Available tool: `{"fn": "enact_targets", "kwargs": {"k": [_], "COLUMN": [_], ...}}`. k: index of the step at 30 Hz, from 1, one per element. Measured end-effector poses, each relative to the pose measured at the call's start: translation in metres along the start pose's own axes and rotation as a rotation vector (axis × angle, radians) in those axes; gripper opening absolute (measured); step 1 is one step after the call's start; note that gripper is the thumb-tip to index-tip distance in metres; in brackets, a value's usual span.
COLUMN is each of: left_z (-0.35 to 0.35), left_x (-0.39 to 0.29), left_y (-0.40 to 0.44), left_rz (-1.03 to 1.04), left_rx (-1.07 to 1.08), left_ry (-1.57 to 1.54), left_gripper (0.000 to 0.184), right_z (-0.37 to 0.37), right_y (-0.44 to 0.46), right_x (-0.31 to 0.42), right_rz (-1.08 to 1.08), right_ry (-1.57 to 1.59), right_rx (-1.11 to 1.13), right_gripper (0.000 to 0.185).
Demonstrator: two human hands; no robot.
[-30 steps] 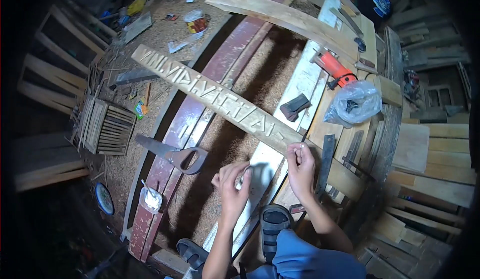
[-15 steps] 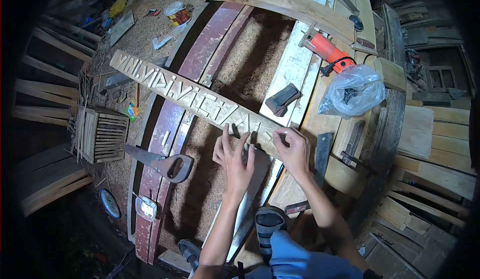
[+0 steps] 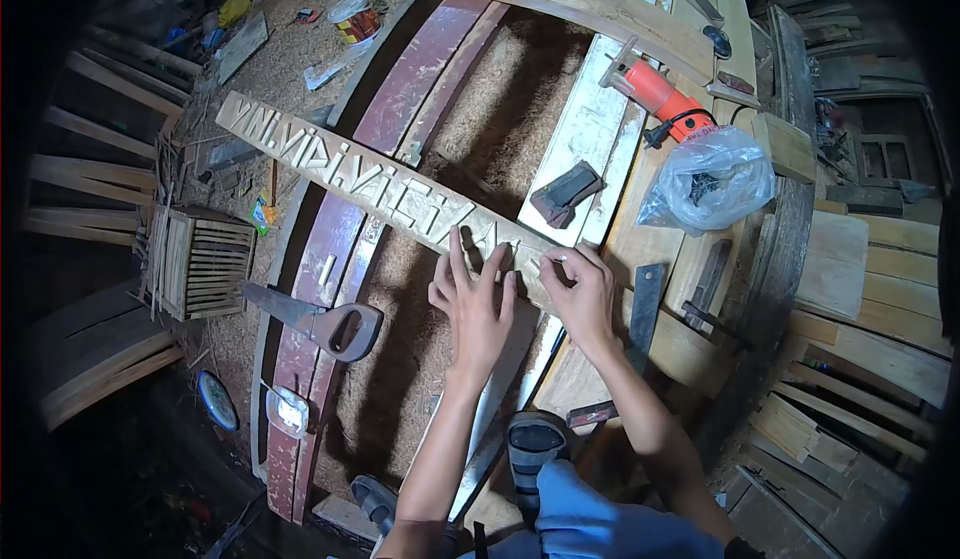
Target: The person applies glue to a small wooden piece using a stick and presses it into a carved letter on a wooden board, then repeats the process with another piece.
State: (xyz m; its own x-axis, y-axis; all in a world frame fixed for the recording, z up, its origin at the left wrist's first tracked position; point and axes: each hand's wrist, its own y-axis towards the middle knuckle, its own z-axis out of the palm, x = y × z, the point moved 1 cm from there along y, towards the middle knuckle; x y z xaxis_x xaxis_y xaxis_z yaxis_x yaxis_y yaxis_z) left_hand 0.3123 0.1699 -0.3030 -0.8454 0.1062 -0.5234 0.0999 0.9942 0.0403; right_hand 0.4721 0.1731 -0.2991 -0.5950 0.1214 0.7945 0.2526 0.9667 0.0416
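A long wooden board with raised letters lies diagonally across the planks. My left hand is at the board's lower edge, fingers spread, the fingertips touching the board near its last letters. Beside it, at the board's right end, my right hand is pinched around a small pale piece whose shape I cannot make out. The strip of letters between the two hands is partly hidden by the fingers.
A handsaw and a small container of white paste rest on the red plank. Right of the board are a dark block, a red power tool, a plastic bag and a metal strip.
Both hands have moved up to the board, and my left hand's fingers have spread onto it. The view has shifted, so the board and tools appear moved within it.
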Motion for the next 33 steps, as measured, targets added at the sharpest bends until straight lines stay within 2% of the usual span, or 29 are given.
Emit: {"fn": "enact_targets", "kwargs": {"k": [33], "left_z": [0.003], "left_x": [-0.005], "left_y": [0.004], "left_rz": [0.021], "left_rx": [0.034], "left_ry": [0.029], "left_gripper": [0.035], "right_z": [0.001], "right_y": [0.015], "right_x": [0.000], "right_rz": [-0.006], "right_ry": [-0.076], "right_rx": [0.015], "right_gripper": [0.012]}}
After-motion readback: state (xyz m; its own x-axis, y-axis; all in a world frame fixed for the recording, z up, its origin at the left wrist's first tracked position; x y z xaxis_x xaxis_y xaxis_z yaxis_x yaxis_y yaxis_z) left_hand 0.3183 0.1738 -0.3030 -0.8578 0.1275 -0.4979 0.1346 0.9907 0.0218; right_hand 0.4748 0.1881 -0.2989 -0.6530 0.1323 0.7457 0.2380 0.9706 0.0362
